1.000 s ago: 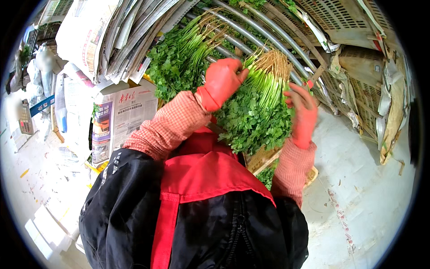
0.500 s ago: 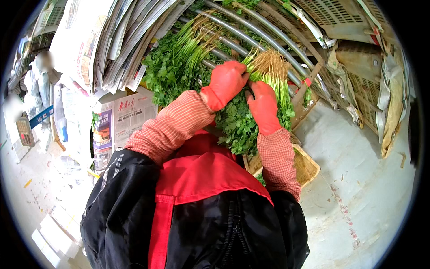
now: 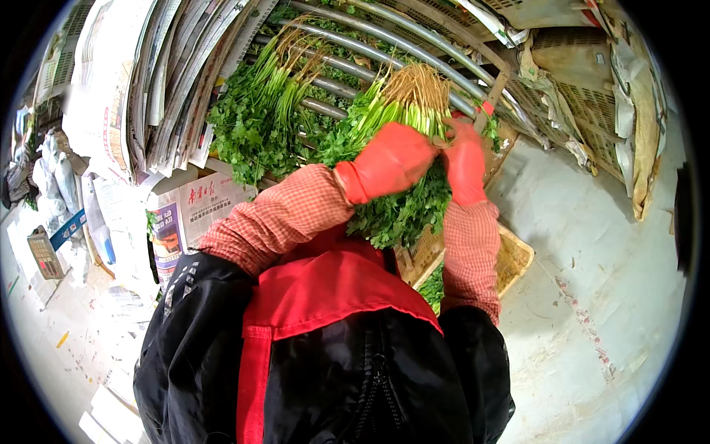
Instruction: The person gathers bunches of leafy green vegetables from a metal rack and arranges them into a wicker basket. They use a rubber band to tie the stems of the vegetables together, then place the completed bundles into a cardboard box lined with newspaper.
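Note:
A large bunch of leafy greens (image 3: 403,111), pale-stemmed with brown roots, lies across metal bars, its roots pointing away from me. My left hand (image 3: 393,161), in a red rubber glove, is over the stems, fingers bent toward the right and slightly blurred. At the bunch's right edge, my right hand (image 3: 466,164), gloved alike, has its fingertips pinched against those of the left. Whatever thin thing they may pinch is too small to make out. Below both hands hang the bunch's green leaves (image 3: 403,211).
A smaller rooted bunch (image 3: 274,96) lies to the left on the metal bars (image 3: 355,70). Stacked newspapers (image 3: 170,89) stand beside it. Slatted crates (image 3: 584,89) line the far right. A yellowish plastic bin (image 3: 514,259) with greens is below my right forearm.
Both hands have shifted from the top left of the large bunch down to its right side, and their fingertips now meet there. The view has swung slightly, moving the scene leftward.

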`<act>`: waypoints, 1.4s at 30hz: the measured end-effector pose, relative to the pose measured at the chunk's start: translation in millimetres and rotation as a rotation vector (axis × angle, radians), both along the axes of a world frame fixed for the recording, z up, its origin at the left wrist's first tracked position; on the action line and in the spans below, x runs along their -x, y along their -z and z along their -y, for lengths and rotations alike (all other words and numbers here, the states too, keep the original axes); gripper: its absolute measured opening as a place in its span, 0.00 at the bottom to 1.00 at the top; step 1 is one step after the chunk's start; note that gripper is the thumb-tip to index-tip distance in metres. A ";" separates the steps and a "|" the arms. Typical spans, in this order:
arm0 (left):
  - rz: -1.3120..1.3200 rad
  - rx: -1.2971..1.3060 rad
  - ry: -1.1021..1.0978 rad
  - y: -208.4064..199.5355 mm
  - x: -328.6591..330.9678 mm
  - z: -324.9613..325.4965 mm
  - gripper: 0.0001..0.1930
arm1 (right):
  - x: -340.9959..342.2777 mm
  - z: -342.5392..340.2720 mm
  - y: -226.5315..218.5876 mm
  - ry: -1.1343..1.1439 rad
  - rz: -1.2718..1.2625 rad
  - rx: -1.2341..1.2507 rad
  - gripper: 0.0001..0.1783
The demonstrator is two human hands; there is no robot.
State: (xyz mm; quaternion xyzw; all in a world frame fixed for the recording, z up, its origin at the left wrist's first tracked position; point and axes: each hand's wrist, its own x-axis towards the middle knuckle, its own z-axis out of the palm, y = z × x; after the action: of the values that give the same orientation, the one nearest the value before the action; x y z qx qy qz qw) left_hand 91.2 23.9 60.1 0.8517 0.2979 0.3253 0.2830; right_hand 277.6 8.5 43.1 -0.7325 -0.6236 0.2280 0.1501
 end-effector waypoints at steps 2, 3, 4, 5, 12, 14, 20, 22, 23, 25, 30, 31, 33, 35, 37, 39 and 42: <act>-0.059 0.025 0.089 4.7 -13.5 5.2 0.12 | -1.5 0.0 17.5 0.060 0.053 -0.007 0.15; -0.091 0.021 0.077 18.0 -18.9 8.0 0.12 | -2.5 0.5 22.4 0.092 0.081 -0.012 0.15; -0.123 0.019 0.063 19.6 -21.1 7.7 0.12 | 1.4 0.0 14.2 0.163 0.055 0.081 0.15; -0.104 0.017 0.022 20.4 -21.8 10.3 0.12 | -0.3 3.4 17.5 0.248 -0.066 0.061 0.14; -0.025 0.027 0.114 13.7 -34.3 16.0 0.13 | -15.2 13.6 26.1 0.079 0.126 -0.281 0.10; -0.148 -0.006 0.112 21.8 -33.3 14.6 0.13 | -16.3 9.9 13.4 0.259 -0.298 -0.047 0.09; -0.074 0.012 -0.168 5.0 -11.5 7.7 0.14 | -15.3 -25.4 -0.8 0.240 -0.410 0.126 0.12; -0.143 0.057 -0.364 9.3 -0.5 0.4 0.15 | -0.5 -36.4 12.8 0.222 -0.211 0.117 0.12; -0.289 0.062 -0.412 15.5 3.7 -4.0 0.12 | 6.1 -39.5 17.5 0.206 -0.108 0.112 0.12; -0.469 0.032 -0.392 31.7 7.5 -9.6 0.07 | 5.2 -37.0 32.9 0.207 -0.115 0.010 0.11; -0.412 0.070 -0.597 47.8 -23.7 -22.4 0.05 | 8.2 -40.6 42.1 0.252 -0.181 -0.086 0.10; -0.395 0.045 -0.644 47.9 -27.8 -27.0 0.05 | 7.3 -43.4 47.8 0.246 -0.194 -0.104 0.10; -0.380 0.105 -0.585 47.3 -26.5 -22.1 0.08 | 4.1 -43.2 53.8 0.194 -0.092 -0.114 0.11; -0.285 0.168 -0.472 16.3 -14.4 -12.7 0.11 | -2.5 -35.2 41.3 0.188 -0.112 0.004 0.11; -0.102 0.200 -0.446 1.1 9.0 -9.1 0.16 | 0.1 -34.4 15.7 0.162 -0.064 -0.009 0.11; 0.054 0.042 -0.530 0.1 35.9 -6.4 0.16 | 6.9 -39.4 -9.2 0.177 -0.052 -0.040 0.11; -0.038 0.201 -0.679 32.6 66.8 -19.1 0.10 | 48.3 -40.7 -26.7 -0.138 -0.225 -0.139 0.11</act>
State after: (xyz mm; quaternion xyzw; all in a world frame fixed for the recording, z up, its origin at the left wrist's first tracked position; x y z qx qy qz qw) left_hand 24.5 43.0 27.5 0.6779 0.5998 0.3538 0.2356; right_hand 229.3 49.2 69.7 -0.6456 -0.6660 0.2748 0.2532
